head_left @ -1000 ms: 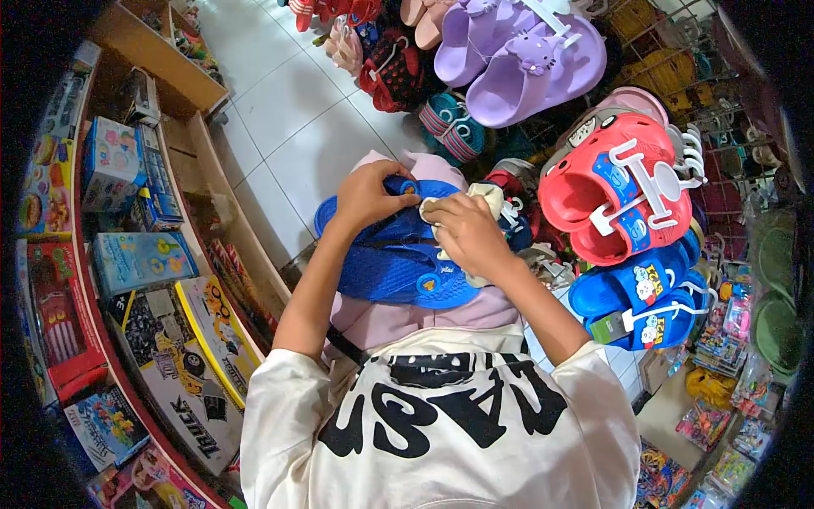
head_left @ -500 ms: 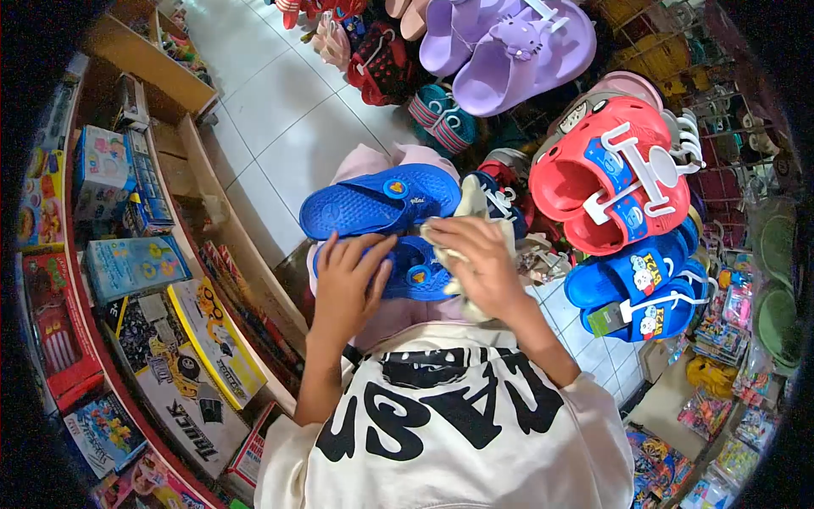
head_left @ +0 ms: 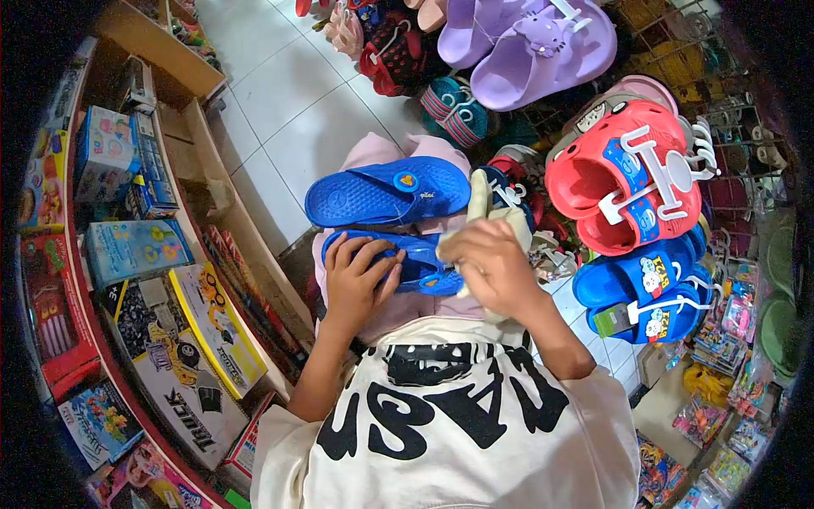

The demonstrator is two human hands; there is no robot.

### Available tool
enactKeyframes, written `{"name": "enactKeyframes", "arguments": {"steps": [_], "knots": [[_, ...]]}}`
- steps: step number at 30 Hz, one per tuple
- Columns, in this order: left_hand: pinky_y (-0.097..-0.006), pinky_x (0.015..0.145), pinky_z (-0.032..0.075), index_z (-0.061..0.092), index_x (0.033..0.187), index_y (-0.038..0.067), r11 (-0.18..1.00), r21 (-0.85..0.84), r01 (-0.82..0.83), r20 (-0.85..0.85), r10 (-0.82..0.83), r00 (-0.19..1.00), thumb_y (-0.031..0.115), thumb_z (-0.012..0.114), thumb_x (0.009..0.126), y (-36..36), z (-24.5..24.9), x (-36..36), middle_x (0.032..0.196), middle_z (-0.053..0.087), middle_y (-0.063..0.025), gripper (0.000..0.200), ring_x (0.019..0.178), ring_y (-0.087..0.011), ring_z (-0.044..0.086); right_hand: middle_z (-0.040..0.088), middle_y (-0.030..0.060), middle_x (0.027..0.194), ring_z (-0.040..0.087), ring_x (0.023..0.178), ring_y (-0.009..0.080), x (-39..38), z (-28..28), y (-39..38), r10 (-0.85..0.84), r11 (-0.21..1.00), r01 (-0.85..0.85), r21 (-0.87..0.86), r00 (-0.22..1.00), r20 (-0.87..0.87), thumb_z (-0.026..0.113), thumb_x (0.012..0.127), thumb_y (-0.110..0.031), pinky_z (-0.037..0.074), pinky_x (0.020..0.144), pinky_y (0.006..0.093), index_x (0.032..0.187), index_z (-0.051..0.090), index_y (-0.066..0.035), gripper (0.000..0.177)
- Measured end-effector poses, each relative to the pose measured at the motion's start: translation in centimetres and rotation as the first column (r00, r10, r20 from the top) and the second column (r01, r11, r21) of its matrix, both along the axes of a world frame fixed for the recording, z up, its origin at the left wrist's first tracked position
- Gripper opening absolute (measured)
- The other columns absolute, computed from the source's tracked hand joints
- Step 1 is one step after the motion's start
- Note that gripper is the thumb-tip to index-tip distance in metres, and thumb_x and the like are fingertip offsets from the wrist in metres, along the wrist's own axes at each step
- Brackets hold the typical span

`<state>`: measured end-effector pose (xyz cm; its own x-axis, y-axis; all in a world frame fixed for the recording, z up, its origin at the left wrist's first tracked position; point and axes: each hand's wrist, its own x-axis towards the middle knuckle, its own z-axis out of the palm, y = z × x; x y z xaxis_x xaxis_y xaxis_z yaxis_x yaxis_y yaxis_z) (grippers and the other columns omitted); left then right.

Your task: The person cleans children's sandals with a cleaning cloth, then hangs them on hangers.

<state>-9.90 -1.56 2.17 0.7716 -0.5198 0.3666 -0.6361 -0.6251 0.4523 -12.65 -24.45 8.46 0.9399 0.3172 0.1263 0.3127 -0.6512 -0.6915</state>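
Two blue flip-flop-style sandals lie across my lap on pink trousers [head_left: 373, 151]. The farther sandal [head_left: 356, 199] rests untouched, with a round orange-and-yellow badge on its strap. On the nearer sandal [head_left: 414, 254], my left hand [head_left: 354, 276] curls its fingers over the heel end and grips it. My right hand [head_left: 498, 267] pinches a cream cloth [head_left: 479, 199] beside the toe end of that sandal. Part of the cloth hangs over the far side of the hand, and its lower part is hidden by my fingers.
Boxed toys, including a truck box [head_left: 178, 373], fill the shelf at left. On the right hang red clogs [head_left: 585, 182], blue slides [head_left: 606, 284] and purple sandals [head_left: 509, 76]. Small packets [head_left: 704, 416] sit lower right. White floor tiles [head_left: 288, 110] show ahead.
The nearer sandal has turned and tilted in my left hand, its strap badge now lower. My right hand with the cloth has shifted slightly at the toe end. The view has moved a little.
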Motion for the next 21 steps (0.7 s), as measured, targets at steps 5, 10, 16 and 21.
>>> {"name": "enactKeyframes", "arguments": {"steps": [5, 10, 16, 21], "knots": [[-0.0456, 0.102, 0.031, 0.07, 0.084, 0.017, 0.998, 0.054, -0.039, 0.026, 0.037, 0.999, 0.019, 0.07, 0.072, -0.3, -0.5, 0.0, 0.102, 0.062, 0.0033, 0.012, 0.101, -0.0197, 0.053, 0.061, 0.0069, 0.114, 0.053, 0.11, 0.024, -0.5, -3.3, 2.7, 0.011, 0.999, -0.008, -0.04, 0.997, 0.073, 0.057, 0.075, -0.01, 0.035, 0.095, 0.0408, 0.105, 0.064, -0.006, 0.031], [-0.047, 0.104, 0.028, 0.07, 0.082, 0.018, 0.998, 0.026, -0.055, 0.06, 0.053, 0.997, 0.02, 0.07, 0.072, -0.5, -0.7, -0.7, 0.101, 0.062, 0.0041, 0.01, 0.101, -0.0193, 0.053, 0.063, 0.007, 0.104, 0.055, 0.101, 0.0251, -2.5, -3.4, 1.1, 0.036, 0.997, -0.036, -0.071, 0.999, -0.003, 0.056, 0.073, -0.006, 0.037, 0.089, 0.0389, 0.099, 0.065, -0.004, 0.027], [-0.0505, 0.107, 0.025, 0.068, 0.099, 0.018, 0.999, 0.027, -0.043, -0.003, 0.043, 0.999, 0.016, 0.065, 0.077, -0.3, 0.1, -0.1, 0.107, 0.061, 0.0016, 0.023, 0.105, -0.022, 0.052, 0.066, 0.007, 0.093, 0.057, 0.093, 0.0239, -4.8, -2.4, -2.5, -0.001, 0.996, -0.011, -0.085, 0.989, -0.147, 0.053, 0.071, -0.005, 0.038, 0.084, 0.0375, 0.085, 0.067, -0.004, 0.02], [-0.0538, 0.109, 0.017, 0.065, 0.105, 0.017, 0.999, -0.019, 0.04, -0.047, -0.041, 0.998, 0.021, 0.067, 0.074, 1.2, 1.0, 0.4, 0.113, 0.061, -0.0002, 0.031, 0.109, -0.022, 0.051, 0.066, 0.0062, 0.097, 0.059, 0.097, 0.0229, -5.3, -1.7, -3.0, -0.143, 0.987, 0.142, 0.068, 0.99, -0.002, 0.054, 0.072, -0.002, 0.038, 0.086, 0.0371, 0.088, 0.067, -0.005, 0.021]]}}
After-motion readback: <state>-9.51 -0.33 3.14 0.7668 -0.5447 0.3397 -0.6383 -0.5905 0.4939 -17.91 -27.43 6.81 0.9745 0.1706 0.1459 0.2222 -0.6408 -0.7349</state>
